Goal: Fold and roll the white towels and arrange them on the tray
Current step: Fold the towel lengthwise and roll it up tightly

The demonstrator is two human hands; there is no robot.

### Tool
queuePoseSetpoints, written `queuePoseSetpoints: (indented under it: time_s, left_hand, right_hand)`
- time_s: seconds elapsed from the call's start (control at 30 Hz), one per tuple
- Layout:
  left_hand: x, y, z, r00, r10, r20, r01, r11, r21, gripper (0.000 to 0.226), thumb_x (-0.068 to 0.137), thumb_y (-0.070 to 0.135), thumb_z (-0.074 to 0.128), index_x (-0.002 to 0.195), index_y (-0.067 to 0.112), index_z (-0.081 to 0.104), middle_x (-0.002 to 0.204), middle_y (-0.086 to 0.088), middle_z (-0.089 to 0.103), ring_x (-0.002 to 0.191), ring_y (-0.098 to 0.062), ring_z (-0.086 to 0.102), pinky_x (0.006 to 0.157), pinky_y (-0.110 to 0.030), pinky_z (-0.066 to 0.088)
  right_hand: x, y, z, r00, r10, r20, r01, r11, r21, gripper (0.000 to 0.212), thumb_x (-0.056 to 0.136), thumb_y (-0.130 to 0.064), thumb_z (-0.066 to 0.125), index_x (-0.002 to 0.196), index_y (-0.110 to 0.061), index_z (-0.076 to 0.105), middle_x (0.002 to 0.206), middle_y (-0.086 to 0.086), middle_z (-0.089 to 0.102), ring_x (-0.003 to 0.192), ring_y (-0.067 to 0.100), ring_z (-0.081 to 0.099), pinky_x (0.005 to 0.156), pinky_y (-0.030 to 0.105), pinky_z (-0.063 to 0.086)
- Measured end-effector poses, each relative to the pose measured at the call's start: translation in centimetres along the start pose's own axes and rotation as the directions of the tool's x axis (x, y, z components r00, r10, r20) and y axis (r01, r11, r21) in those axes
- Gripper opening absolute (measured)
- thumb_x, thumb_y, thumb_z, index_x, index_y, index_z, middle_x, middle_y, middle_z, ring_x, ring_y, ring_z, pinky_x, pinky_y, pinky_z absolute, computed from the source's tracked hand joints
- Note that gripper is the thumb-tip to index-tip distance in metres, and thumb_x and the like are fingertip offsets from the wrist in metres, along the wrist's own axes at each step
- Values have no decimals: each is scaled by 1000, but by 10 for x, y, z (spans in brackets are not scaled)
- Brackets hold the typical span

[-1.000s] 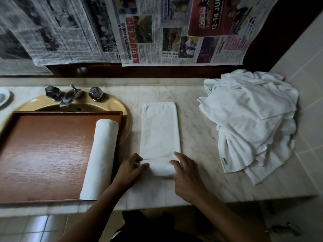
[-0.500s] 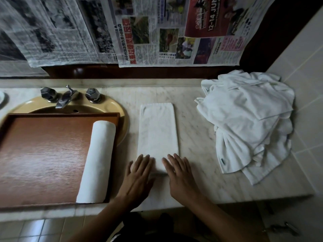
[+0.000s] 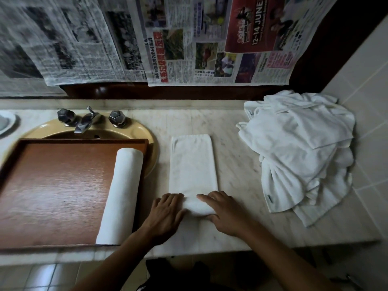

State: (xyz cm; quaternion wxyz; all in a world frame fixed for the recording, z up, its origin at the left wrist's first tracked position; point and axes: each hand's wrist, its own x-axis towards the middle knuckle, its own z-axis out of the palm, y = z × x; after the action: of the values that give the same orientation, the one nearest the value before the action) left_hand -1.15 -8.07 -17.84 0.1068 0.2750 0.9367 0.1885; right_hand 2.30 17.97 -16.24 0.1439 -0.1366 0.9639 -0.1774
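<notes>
Centrally, low in the frame, the left hand [image 3: 165, 215] and right hand [image 3: 224, 213] curl close-set fingers round the short roll begun at the near end of the folded towel [image 3: 193, 164] on the marble counter [image 3: 235, 164]. One rolled towel [image 3: 121, 196] lies in the wooden tray [image 3: 52, 185], lower left. The heap of unfolded towels [image 3: 298, 152], right, awaits folding.
</notes>
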Motion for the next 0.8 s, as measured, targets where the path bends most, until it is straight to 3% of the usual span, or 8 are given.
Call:
queuePoseSetpoints:
  time_s: [0.1,0.27,0.37,0.47,0.57,0.7,0.8]
  left_hand:
    - [-16,7,6,999,-30,-20,29,998,-55,64,103,65,15,139,24,48,136,9,53,127,-17,46,100,-38,35]
    - [-30,16,9,994,-104,24,106,979,-171,74,94,79,10,130,31,53,130,18,54,126,-10,43,97,-37,32]
    - [-33,18,10,982,-182,45,187,953,-237,75,87,85,15,125,35,55,128,21,54,124,-8,42,95,-38,31]
    - [-32,19,10,964,-257,63,265,926,-271,67,85,79,23,122,36,59,126,19,56,120,-12,45,95,-41,34]
    - [-29,19,10,944,-325,59,326,887,-328,62,84,78,30,116,37,63,118,19,56,115,-13,47,98,-43,39]
    - [-23,22,10,924,-380,42,366,848,-382,60,83,76,35,110,34,69,109,13,61,110,-20,55,96,-42,43]
    - [-18,25,5,898,-434,73,422,804,-419,62,77,76,39,107,31,71,105,8,62,107,-21,57,96,-42,45]
  right_hand:
    - [-20,-1,0,1000,8,-2,-8,998,64,66,93,-47,62,152,-37,35,146,-12,45,133,16,44,104,35,40]
    - [-46,0,5,986,160,46,-166,962,217,68,85,-58,73,141,-40,38,142,-8,50,124,17,47,101,28,39]
    - [-52,3,9,990,138,33,-141,935,326,62,85,-63,69,138,-41,46,141,-15,50,127,7,46,108,30,41]
    - [-51,9,13,991,125,-36,-102,920,378,50,91,-53,65,137,-34,57,137,-19,47,129,3,45,111,30,40]
    - [-47,11,14,984,174,-47,-145,919,366,43,97,-47,62,138,-33,61,132,-18,48,126,5,44,111,28,38]
    - [-39,4,12,970,229,-79,-202,946,254,59,91,-64,37,136,-35,63,133,-10,58,122,15,48,106,34,39]
    - [-41,-12,13,940,222,-259,-189,971,144,53,94,-55,40,135,-32,65,131,-7,60,120,19,51,100,36,44]
